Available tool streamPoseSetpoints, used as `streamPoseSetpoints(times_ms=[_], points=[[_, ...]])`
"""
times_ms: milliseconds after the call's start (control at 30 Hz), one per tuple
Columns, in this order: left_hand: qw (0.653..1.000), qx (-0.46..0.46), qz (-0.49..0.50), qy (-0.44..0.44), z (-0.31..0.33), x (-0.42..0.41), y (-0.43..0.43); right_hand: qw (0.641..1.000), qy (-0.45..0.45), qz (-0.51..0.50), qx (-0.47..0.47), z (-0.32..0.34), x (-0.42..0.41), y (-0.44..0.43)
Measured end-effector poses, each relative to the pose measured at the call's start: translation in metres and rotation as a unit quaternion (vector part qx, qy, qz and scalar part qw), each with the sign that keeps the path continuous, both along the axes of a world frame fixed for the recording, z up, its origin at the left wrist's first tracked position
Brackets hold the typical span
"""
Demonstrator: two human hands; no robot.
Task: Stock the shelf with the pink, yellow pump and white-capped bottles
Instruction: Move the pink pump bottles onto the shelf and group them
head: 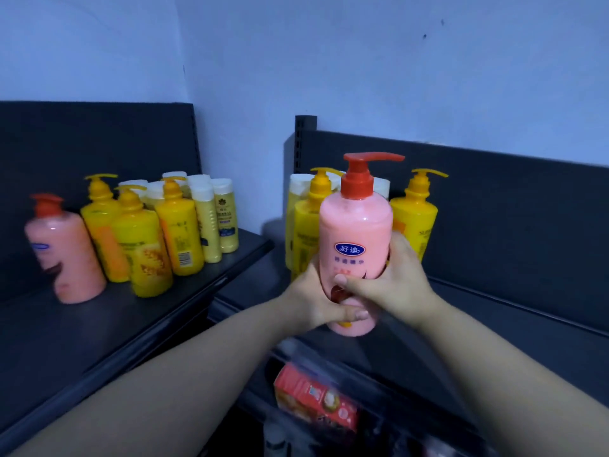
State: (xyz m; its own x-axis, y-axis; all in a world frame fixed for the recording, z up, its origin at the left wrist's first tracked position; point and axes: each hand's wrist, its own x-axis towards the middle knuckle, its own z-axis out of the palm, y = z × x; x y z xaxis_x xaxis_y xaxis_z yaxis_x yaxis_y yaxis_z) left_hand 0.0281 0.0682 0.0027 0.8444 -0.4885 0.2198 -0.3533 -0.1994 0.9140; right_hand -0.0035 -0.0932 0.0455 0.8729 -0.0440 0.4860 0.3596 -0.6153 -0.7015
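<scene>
pink pump bottle [356,239] is being gripped upright by both the left hand [316,301] and right hand [392,285], hovering over the right shelf [494,311] front edge; best lowering it level beside the yellow pump bottles [415,212].

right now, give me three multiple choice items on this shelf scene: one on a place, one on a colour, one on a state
1. Where does the other pink pump bottle stand?
A left shelf
B right shelf
C floor

2. What colour is the pump on the held pink plastic bottle?
A yellow
B white
C red

3. How is the held bottle gripped?
A left hand only
B both hands
C right hand only

Key: 1 A, it stands at the left end of the left shelf. 2 C, its pump top is red. 3 B, the left hand and right hand both wrap its lower half.
</scene>
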Motion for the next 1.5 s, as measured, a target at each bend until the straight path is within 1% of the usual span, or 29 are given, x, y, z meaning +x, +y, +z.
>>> streamPoseSetpoints(times_ms=[167,333,467,567,700,833,967,1067,1167,1333,1500], points=[[0.996,-0.019,0.089,-0.019,0.007,-0.035,0.100,0.997,0.002,0.075,0.018,0.013,-0.025,0.099],[0.986,0.009,0.157,-0.050,0.010,-0.089,0.209,0.985,0.030,0.167,0.019,0.015,-0.062,0.203],[0.969,0.063,0.237,-0.021,0.000,-0.131,0.301,0.966,0.068,0.248,0.023,0.008,-0.085,0.287],[0.953,0.076,0.294,-0.004,-0.001,-0.164,0.351,0.951,0.090,0.294,0.034,0.001,-0.095,0.342],[0.921,0.087,0.379,0.010,-0.001,-0.210,0.414,0.925,0.116,0.360,0.049,-0.006,-0.112,0.417],[0.882,0.076,0.465,0.017,-0.003,-0.252,0.463,0.895,0.150,0.417,0.054,-0.011,-0.127,0.482],[0.837,0.070,0.541,0.031,-0.010,-0.283,0.501,0.860,0.176,0.477,0.051,-0.016,-0.143,0.539],[0.802,0.086,0.590,0.035,-0.018,-0.302,0.524,0.828,0.185,0.526,0.051,-0.022,-0.153,0.575],[0.780,0.096,0.617,0.044,-0.018,-0.320,0.540,0.812,0.194,0.549,0.037,-0.027,-0.158,0.605],[0.736,0.144,0.659,0.066,-0.010,-0.339,0.570,0.771,0.201,0.604,0.000,-0.023,-0.161,0.646],[0.683,0.119,0.718,0.067,-0.022,-0.355,0.587,0.738,0.202,0.643,-0.022,-0.025,-0.171,0.686]])
